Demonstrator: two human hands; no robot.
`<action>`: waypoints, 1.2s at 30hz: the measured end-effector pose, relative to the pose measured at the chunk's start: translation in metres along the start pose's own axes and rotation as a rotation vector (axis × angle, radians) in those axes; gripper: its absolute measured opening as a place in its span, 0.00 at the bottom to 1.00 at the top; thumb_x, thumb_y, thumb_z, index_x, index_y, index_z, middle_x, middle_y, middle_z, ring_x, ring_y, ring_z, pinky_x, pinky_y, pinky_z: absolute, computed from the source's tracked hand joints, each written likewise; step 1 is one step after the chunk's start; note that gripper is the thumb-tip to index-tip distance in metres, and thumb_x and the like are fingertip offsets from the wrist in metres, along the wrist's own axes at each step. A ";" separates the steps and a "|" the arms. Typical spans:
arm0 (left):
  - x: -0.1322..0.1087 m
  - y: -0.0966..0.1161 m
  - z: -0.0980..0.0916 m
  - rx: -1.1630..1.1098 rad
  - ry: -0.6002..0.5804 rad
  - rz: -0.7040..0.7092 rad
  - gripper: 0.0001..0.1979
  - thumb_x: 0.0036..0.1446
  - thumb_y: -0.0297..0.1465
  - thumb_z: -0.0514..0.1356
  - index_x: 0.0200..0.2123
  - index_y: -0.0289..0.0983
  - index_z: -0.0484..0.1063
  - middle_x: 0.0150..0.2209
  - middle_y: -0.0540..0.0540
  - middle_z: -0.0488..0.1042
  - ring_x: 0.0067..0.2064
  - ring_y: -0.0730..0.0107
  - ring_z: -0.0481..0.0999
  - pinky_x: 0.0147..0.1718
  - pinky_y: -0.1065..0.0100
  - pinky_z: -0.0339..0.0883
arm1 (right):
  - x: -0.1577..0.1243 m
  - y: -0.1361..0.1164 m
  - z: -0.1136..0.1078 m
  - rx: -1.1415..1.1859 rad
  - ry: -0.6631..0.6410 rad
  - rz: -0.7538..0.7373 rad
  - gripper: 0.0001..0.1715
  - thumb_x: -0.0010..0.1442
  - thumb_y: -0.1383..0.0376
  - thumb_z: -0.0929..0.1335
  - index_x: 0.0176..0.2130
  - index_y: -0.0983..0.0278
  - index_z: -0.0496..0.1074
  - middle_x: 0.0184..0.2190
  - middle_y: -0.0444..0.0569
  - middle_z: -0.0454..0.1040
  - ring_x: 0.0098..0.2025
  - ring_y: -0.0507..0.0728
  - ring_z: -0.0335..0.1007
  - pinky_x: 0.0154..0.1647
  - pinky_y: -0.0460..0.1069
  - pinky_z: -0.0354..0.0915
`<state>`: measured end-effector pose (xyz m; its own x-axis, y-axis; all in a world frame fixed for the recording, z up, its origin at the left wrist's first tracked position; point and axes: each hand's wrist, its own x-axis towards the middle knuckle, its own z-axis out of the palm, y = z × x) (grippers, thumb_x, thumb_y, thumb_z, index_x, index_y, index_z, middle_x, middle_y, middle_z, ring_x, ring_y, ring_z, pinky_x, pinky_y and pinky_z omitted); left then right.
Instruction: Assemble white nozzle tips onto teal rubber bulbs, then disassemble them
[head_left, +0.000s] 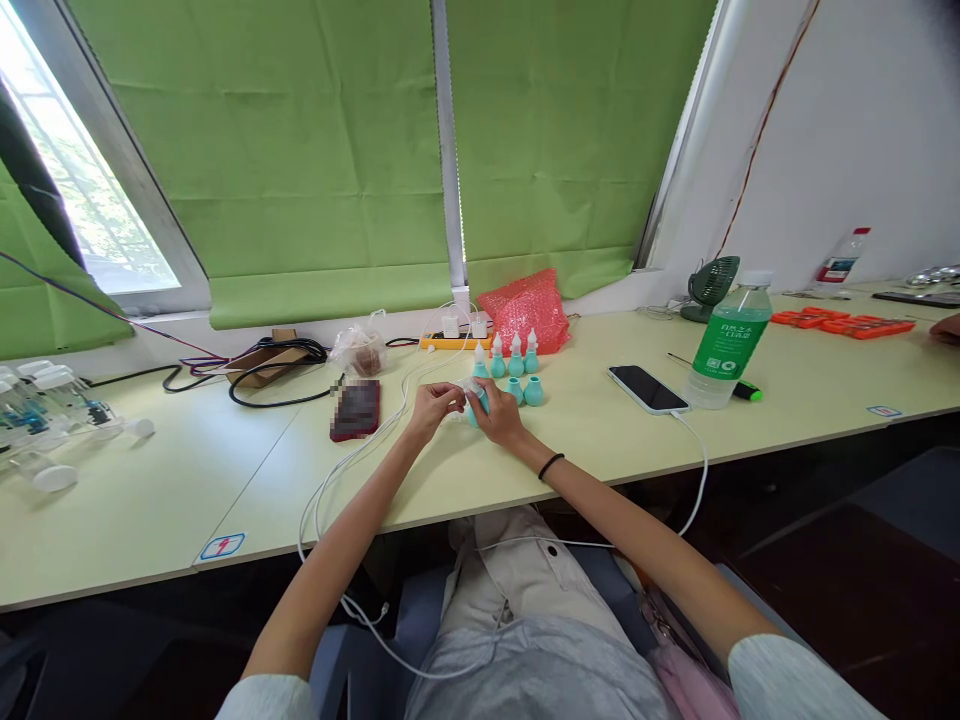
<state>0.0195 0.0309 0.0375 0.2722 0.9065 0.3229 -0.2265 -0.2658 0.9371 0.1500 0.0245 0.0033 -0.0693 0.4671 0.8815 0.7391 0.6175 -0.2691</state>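
My right hand (pixel 501 412) is closed around a small teal squeeze bulb (pixel 477 405), tilted with its top toward my left hand. The fingers of my left hand (pixel 435 408) are pinched at the clear nozzle (pixel 470 385) on the bulb's top; my fingers partly hide it. Just behind my hands stand several teal bulbs (pixel 498 366) with pointed, whitish nozzles. Two open-topped bulbs, one of them this bulb (pixel 533 391), stand upright in front of that row, beside my right hand.
A red bubble-wrap bag (pixel 527 312) and a power strip (pixel 454 343) lie behind the bulbs. White cables (pixel 352 462) cross the table left of my hands. A dark phone (pixel 355 410) lies left; a charging phone (pixel 648 389) and a green-labelled bottle (pixel 729 345) are right.
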 end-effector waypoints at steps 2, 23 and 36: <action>0.000 0.000 0.001 0.002 0.003 0.001 0.04 0.38 0.27 0.59 0.17 0.31 0.71 0.17 0.49 0.67 0.21 0.77 0.65 0.23 0.71 0.61 | 0.000 0.000 0.000 -0.015 0.004 -0.002 0.17 0.59 0.58 0.56 0.42 0.66 0.61 0.32 0.52 0.73 0.30 0.56 0.70 0.27 0.47 0.61; 0.002 -0.001 0.000 -0.004 0.023 0.001 0.04 0.38 0.25 0.58 0.17 0.31 0.70 0.17 0.50 0.67 0.21 0.78 0.65 0.23 0.72 0.63 | 0.002 0.001 0.002 -0.087 0.049 -0.025 0.17 0.60 0.58 0.56 0.41 0.68 0.62 0.31 0.52 0.74 0.30 0.55 0.70 0.25 0.46 0.60; 0.000 -0.001 -0.001 -0.076 -0.065 -0.047 0.10 0.38 0.28 0.62 0.29 0.31 0.72 0.23 0.48 0.69 0.25 0.76 0.67 0.25 0.70 0.65 | 0.001 0.004 0.001 -0.067 0.033 -0.023 0.16 0.60 0.59 0.56 0.42 0.67 0.61 0.31 0.51 0.74 0.30 0.55 0.70 0.26 0.46 0.61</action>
<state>0.0186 0.0320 0.0364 0.3434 0.8936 0.2893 -0.2821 -0.1956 0.9392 0.1518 0.0281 0.0031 -0.0656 0.4315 0.8997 0.7806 0.5839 -0.2231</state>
